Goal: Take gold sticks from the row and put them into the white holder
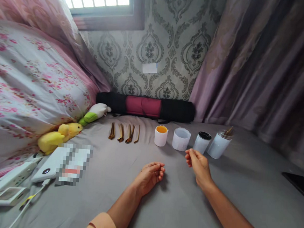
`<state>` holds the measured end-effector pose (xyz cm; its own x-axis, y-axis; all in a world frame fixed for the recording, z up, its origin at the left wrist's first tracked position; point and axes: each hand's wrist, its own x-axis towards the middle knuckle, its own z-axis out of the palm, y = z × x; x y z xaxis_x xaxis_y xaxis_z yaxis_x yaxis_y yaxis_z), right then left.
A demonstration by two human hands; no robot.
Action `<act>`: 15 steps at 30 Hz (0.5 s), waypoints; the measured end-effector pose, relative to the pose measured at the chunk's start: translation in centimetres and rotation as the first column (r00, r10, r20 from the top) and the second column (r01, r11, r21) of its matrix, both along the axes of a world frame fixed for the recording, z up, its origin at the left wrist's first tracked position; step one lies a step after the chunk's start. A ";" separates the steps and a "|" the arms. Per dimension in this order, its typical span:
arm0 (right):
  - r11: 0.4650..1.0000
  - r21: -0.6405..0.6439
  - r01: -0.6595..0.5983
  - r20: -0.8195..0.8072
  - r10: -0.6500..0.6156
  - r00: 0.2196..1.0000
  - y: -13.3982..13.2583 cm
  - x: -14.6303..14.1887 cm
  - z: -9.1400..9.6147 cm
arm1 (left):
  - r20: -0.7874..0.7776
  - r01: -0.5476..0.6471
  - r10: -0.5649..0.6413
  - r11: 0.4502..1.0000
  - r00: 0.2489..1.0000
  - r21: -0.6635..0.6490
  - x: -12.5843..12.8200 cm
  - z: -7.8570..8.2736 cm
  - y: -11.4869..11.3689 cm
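My left hand (152, 177) rests over the grey sheet with its fingers curled in; nothing shows in it. Nearer the containers, my right hand (197, 163) has thumb and fingertips pressed together, and no object shows between them. Just beyond it stands a white-wrapped container with a black rim (201, 143). Left of that are a whitish container (180, 140) and a white-wrapped cup with an orange inside (160, 136). A white-wrapped jar (218, 146) at the right holds gold-coloured sticks (229, 130). Farther left lie small bunches of thin gold-coloured pieces (120, 132) and a single one (137, 134).
A black and maroon roll (144, 107) lies along the wall. Plush toys (60, 136), a white power bank (50, 164) with a cable and a power strip (6, 185) are at left. A dark phone-like slab (299, 185) lies at right.
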<state>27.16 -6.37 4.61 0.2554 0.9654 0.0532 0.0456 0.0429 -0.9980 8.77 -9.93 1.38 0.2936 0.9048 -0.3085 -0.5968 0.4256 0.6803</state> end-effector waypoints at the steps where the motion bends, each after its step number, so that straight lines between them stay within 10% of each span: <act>1: 1.000 -0.014 -0.020 -0.001 0.019 1.000 0.0 -0.5 -0.5 | -0.006 -0.004 0.004 1.000 1.000 -0.002 0.0 0.0 0.0; 15: 0.994 -0.069 -0.084 0.084 0.090 0.992 -0.3 -1.1 -4.6 | -0.431 0.023 -0.002 0.999 0.902 0.043 -1.5 0.9 2.6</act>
<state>26.08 -6.66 0.04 0.1671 0.9859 0.0081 0.1315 -0.0141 -0.9912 7.26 -7.31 2.30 0.1524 0.9180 -0.3661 -0.2360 0.3935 0.8885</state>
